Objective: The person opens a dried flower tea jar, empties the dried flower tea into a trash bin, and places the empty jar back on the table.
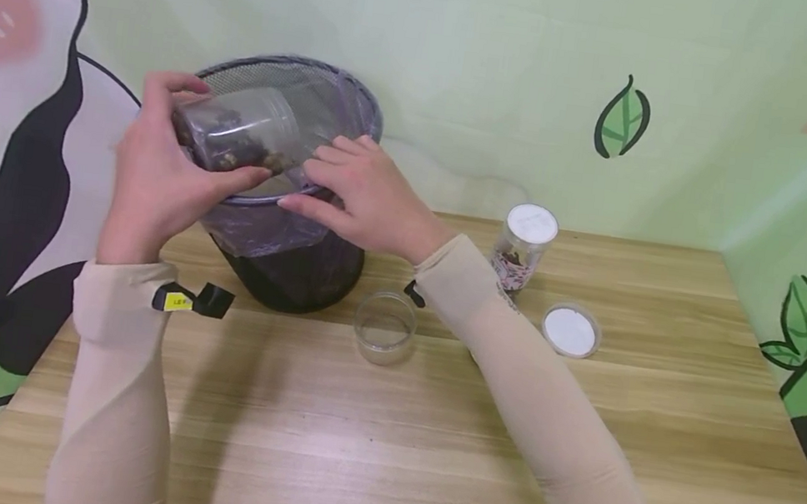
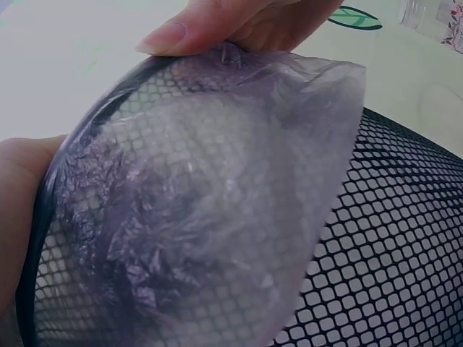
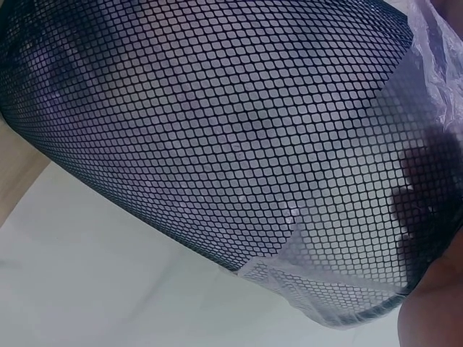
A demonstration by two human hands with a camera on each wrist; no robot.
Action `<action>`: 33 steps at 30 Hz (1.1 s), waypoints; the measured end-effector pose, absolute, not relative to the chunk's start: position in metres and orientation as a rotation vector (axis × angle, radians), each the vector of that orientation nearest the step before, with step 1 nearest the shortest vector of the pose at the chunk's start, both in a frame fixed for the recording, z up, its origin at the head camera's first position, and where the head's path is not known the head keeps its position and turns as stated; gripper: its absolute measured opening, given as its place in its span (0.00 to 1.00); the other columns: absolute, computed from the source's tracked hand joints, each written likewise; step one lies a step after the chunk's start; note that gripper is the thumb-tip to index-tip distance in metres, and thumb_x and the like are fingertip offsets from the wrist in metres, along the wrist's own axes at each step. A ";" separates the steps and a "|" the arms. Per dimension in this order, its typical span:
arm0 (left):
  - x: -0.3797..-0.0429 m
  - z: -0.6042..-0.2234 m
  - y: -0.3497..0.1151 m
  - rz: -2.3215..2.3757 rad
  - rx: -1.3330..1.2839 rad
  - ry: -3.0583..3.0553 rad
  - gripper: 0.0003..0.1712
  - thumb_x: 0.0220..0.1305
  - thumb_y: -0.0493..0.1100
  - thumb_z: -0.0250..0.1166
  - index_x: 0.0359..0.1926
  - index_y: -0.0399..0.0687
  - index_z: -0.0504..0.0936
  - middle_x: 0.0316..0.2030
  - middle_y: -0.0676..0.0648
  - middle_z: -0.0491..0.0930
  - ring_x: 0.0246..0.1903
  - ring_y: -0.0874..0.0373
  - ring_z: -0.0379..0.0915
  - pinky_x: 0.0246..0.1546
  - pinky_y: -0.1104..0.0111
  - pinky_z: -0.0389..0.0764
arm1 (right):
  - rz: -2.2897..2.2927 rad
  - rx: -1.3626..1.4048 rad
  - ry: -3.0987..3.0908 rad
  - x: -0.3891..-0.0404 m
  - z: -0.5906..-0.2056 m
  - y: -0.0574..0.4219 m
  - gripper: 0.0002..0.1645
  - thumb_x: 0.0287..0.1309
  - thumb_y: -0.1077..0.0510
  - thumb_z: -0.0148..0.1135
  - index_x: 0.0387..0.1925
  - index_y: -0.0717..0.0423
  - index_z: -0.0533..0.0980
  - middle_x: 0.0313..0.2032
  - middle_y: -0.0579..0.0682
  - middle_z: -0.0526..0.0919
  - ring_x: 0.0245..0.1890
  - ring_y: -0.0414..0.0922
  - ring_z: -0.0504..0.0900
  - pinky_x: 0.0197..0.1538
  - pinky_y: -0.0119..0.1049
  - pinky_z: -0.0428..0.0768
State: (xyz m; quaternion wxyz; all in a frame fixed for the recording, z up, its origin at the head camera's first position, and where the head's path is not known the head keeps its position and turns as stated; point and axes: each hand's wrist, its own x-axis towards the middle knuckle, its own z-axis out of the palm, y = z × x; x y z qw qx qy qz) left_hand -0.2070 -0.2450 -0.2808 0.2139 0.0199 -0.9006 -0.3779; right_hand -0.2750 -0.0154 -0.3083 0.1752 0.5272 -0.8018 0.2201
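Note:
In the head view my left hand (image 1: 160, 172) grips a clear plastic jar (image 1: 246, 119), thumb along its near side. The jar is tipped nearly on its side over a black mesh wastebasket (image 1: 287, 276), its mouth end to the right. Dark brown bits lie along its lower side. A thin purple bin liner (image 1: 262, 233) folds over the wastebasket's rim. My right hand (image 1: 373, 194) grips the rim and liner at the right, thumb outside. In the left wrist view, the right thumb (image 2: 195, 29) presses on the liner (image 2: 210, 166). The right wrist view shows mostly mesh wall (image 3: 217, 130).
A clear round lid or shallow cup (image 1: 385, 330) lies on the wooden table (image 1: 349, 447), near the wastebasket. To the right stand a clear patterned jar (image 1: 520, 254) with a white top and a white disc in a clear rim (image 1: 571, 331). A printed green wall backdrop (image 1: 469, 84) rises behind.

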 end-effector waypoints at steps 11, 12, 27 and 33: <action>-0.207 -0.284 -0.244 -0.917 0.001 -2.517 0.52 0.49 0.57 0.82 0.73 0.55 0.68 0.69 0.44 0.72 0.67 0.45 0.67 0.65 0.42 0.70 | 0.627 1.497 -2.269 -0.274 -0.310 -0.015 0.22 0.71 0.40 0.61 0.30 0.53 0.75 0.29 0.45 0.74 0.36 0.45 0.70 0.44 0.38 0.64; -0.207 -0.284 -0.244 -0.916 -0.001 -2.519 0.52 0.50 0.58 0.81 0.74 0.55 0.68 0.70 0.45 0.72 0.67 0.45 0.67 0.65 0.42 0.69 | 0.626 1.496 -2.270 -0.275 -0.310 -0.015 0.22 0.71 0.40 0.61 0.30 0.53 0.75 0.29 0.45 0.74 0.36 0.45 0.70 0.44 0.38 0.64; -0.207 -0.282 -0.243 -0.942 0.024 -2.541 0.55 0.50 0.59 0.80 0.75 0.58 0.63 0.67 0.40 0.72 0.60 0.43 0.69 0.54 0.44 0.73 | 0.614 1.494 -2.277 -0.275 -0.308 -0.015 0.22 0.71 0.40 0.61 0.32 0.53 0.76 0.30 0.45 0.74 0.37 0.46 0.70 0.45 0.38 0.65; -0.207 -0.281 -0.243 -0.963 0.045 -2.548 0.56 0.50 0.60 0.80 0.76 0.59 0.60 0.68 0.39 0.71 0.60 0.41 0.70 0.55 0.42 0.74 | 0.614 1.494 -2.286 -0.275 -0.307 -0.014 0.22 0.71 0.40 0.61 0.31 0.53 0.76 0.29 0.46 0.74 0.36 0.45 0.70 0.45 0.38 0.65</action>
